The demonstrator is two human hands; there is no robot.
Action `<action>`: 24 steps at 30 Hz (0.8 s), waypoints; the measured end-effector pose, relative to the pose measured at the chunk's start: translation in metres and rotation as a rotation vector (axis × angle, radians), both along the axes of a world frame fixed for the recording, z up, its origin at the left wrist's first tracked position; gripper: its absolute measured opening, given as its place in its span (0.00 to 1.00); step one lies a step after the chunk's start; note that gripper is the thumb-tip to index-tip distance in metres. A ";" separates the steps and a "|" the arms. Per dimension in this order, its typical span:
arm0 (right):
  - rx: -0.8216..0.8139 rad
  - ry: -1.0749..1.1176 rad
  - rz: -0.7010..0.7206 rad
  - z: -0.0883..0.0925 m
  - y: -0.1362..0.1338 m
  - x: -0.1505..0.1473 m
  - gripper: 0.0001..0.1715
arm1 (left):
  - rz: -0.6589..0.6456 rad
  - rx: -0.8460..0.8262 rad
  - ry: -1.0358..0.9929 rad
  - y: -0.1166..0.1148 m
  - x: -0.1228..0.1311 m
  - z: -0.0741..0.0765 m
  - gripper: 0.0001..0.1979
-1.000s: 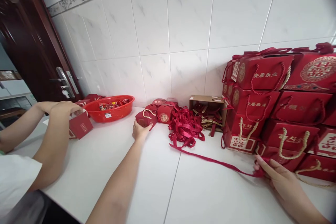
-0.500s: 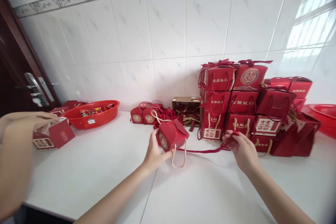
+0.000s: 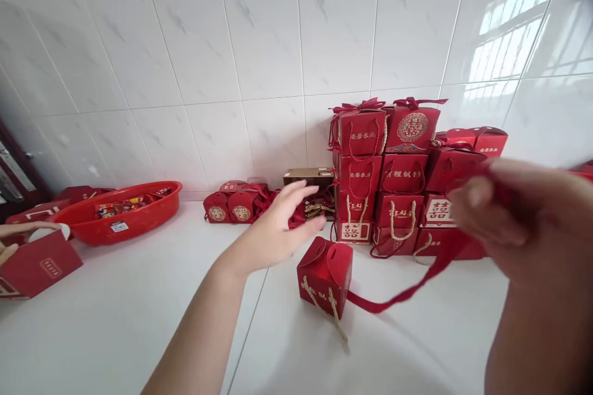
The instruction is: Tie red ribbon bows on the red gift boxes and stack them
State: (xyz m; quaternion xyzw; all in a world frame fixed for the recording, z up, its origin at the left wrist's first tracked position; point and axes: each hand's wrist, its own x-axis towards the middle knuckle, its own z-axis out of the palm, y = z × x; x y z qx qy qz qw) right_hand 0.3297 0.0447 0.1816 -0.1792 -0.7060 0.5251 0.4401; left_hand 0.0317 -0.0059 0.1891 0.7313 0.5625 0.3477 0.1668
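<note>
A small red gift box (image 3: 323,278) with twisted cream cord handles stands on the white counter, its top flaps folded together. From its right side a dark red ribbon (image 3: 407,294) runs up to my right hand (image 3: 509,216), which is closed on it and blurred by motion. My left hand (image 3: 278,222) hovers just behind and to the left of the box, fingers apart, holding nothing. Behind it sits an open cardboard box (image 3: 309,173) with ribbons and cords inside, beside a few small red boxes (image 3: 231,203).
Stacked red gift boxes (image 3: 364,129) rise against the tiled wall at the right. A red plastic basin (image 3: 139,222) of wrapped sweets stands on the left. At the far left edge, another person's hand (image 3: 13,234) touches a red box (image 3: 41,265).
My left hand has let go of the gift box, which now rests upright on the counter. My right hand has moved right and closer with the ribbon. The view has shifted right.
</note>
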 end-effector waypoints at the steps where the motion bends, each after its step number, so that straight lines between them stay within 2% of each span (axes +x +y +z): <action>1: 0.002 -0.043 0.040 -0.001 -0.005 -0.013 0.28 | -0.024 0.029 -0.107 -0.009 0.010 0.010 0.24; 2: -0.001 -0.091 0.081 -0.001 -0.009 -0.026 0.25 | -0.050 0.050 -0.199 -0.016 0.019 0.016 0.23; 4: -0.012 -0.196 0.170 0.001 -0.016 -0.051 0.20 | -0.145 -0.007 -0.329 -0.026 0.033 0.018 0.23; 8: -0.035 -0.321 0.313 0.005 -0.019 -0.078 0.17 | -0.389 -0.311 -0.410 -0.024 0.042 0.008 0.20; 10: -0.032 -0.331 0.301 0.005 -0.016 -0.079 0.17 | -0.373 -0.342 -0.372 -0.017 0.039 0.006 0.19; 16: 0.057 -0.432 0.145 0.005 -0.006 -0.062 0.20 | -0.197 -0.252 -0.215 -0.006 0.019 0.011 0.19; 20: 0.117 -0.626 0.157 0.006 -0.007 -0.050 0.19 | -0.200 -0.258 -0.140 -0.005 0.016 0.009 0.18; 22: 0.146 -0.647 0.156 0.005 -0.007 -0.049 0.15 | -0.215 -0.248 -0.118 -0.003 0.018 0.006 0.17; 24: 0.152 -0.614 0.153 0.003 -0.005 -0.054 0.20 | -0.232 -0.243 -0.095 0.000 0.021 0.002 0.16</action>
